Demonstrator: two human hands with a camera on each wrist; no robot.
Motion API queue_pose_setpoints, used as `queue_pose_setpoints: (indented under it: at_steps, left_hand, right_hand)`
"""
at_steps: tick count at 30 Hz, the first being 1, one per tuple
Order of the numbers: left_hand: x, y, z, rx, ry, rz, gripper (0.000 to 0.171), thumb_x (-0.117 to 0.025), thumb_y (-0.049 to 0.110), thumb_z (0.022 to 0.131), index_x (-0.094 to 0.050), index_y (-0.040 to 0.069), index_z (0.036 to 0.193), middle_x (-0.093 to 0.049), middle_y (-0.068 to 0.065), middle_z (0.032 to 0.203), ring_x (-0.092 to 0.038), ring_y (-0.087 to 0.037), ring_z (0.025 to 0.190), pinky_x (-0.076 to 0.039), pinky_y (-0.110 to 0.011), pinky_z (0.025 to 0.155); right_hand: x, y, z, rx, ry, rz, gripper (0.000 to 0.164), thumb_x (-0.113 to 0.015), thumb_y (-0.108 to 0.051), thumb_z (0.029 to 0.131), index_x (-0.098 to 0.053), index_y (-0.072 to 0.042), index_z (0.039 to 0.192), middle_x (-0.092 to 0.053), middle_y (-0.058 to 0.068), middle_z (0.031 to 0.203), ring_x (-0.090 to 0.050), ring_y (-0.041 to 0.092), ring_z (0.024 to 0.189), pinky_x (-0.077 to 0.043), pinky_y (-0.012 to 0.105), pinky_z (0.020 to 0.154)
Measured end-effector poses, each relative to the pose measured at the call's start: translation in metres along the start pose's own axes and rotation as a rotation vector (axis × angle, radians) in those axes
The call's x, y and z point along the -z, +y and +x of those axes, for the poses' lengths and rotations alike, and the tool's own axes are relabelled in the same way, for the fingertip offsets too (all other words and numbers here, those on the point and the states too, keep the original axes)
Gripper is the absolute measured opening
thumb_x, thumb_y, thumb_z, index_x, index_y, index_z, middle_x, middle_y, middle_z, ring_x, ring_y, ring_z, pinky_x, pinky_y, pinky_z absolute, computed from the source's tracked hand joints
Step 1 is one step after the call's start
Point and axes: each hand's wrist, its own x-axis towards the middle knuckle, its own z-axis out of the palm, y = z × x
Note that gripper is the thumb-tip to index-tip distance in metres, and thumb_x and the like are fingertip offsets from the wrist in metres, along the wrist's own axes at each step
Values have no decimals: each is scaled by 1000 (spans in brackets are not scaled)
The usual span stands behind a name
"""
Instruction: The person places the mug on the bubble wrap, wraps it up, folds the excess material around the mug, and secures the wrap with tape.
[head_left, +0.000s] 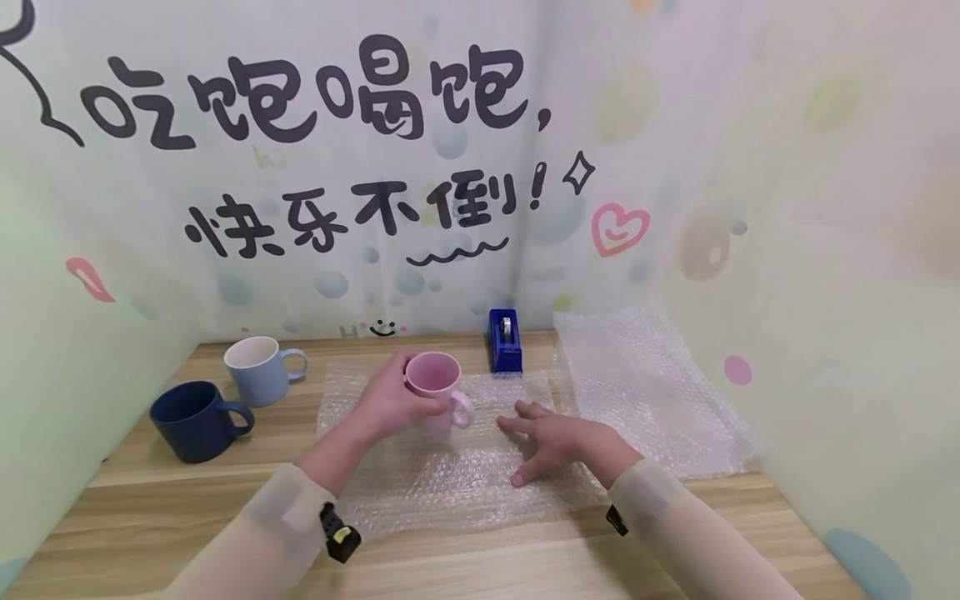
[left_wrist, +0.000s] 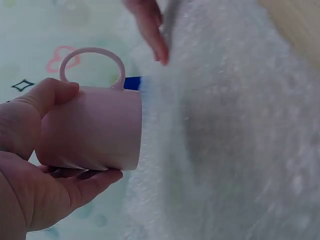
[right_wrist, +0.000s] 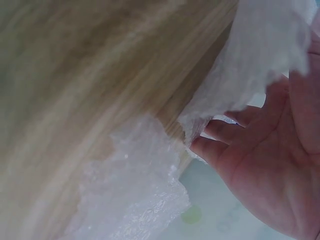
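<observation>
My left hand grips a pink mug round its body, holding it upright over a sheet of bubble wrap spread on the wooden table. The mug's handle points right, toward my other hand. In the left wrist view the pink mug sits between thumb and fingers, its base close to the wrap. My right hand is palm down with fingers spread at the sheet's right side. Its fingertips meet the edge of the bubble wrap in the right wrist view.
A light blue mug and a dark blue mug stand at the left of the table. Behind the wrap is a blue tape dispenser. More bubble wrap lies at the right against the wall.
</observation>
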Motion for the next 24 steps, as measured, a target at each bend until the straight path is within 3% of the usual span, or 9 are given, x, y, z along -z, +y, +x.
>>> queue_pose_setpoints:
  at_steps: [5, 12, 18, 24]
  left_hand:
    - [-24, -15, 4, -4, 16, -31, 86, -99, 11, 75, -53, -1, 147, -68, -24, 142, -64, -42, 135, -52, -59, 117]
    - [-42, -22, 2, -5, -1, -57, 82, -99, 12, 76, -55, -1, 144, -70, -22, 138, -66, -40, 132, -53, -58, 116]
    - [-51, -27, -1, 15, -23, -64, 86, -98, 14, 79, -53, 4, 151, -68, -20, 143, -65, -39, 135, -54, -56, 116]
    - [-50, -31, -1, 14, -22, -53, 85, -99, 12, 77, -55, 7, 151, -69, -18, 144, -65, -38, 136, -54, -56, 116]
  right_hand:
    - [0, -2, 0, 2, 2, -2, 105, -89, -57, 86, -38, -26, 172, -13, 23, 183, -12, 53, 168, -20, 77, 130]
    - [-1, -4, -1, -13, -7, 9, 105, -90, -56, 86, -38, -26, 172, -13, 23, 183, -11, 53, 169, -19, 76, 131]
    - [-2, -4, -1, -4, -3, 8, 106, -90, -55, 86, -37, -24, 172, -14, 24, 183, -11, 53, 168, -20, 76, 131]
    - [1, -3, 0, 7, -11, -14, 107, -87, -59, 87, -34, -24, 173, -13, 24, 183, -12, 52, 169, -20, 76, 131]
